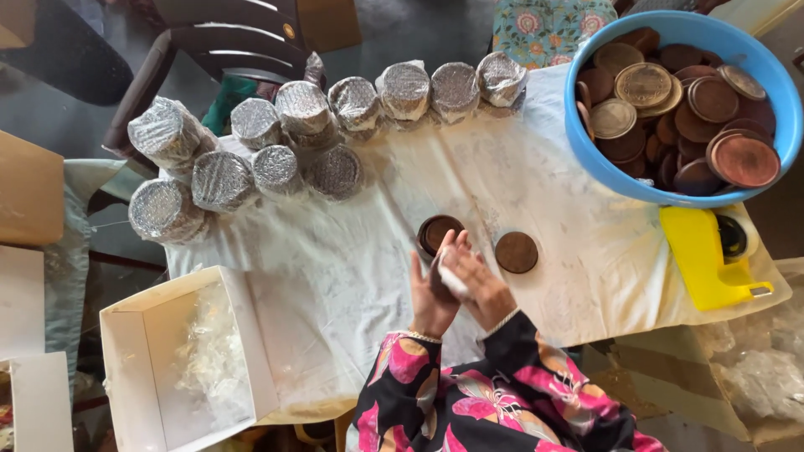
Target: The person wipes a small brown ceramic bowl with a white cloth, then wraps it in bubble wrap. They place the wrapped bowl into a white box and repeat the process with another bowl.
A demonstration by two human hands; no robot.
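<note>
Hands (456, 289) meet near the table's (586, 276) front edge, left hand (431, 293) and right hand (481, 285) clasped around a dark disc (441, 283) and white cloth (453, 282), mostly hidden. Two brown discs (516, 252) lie just beyond. Foil-wrapped rolls (276, 125) line the far edge; a blue tub (586, 159) fills the far right corner, a yellow dispenser (703, 255) beside it.
</note>
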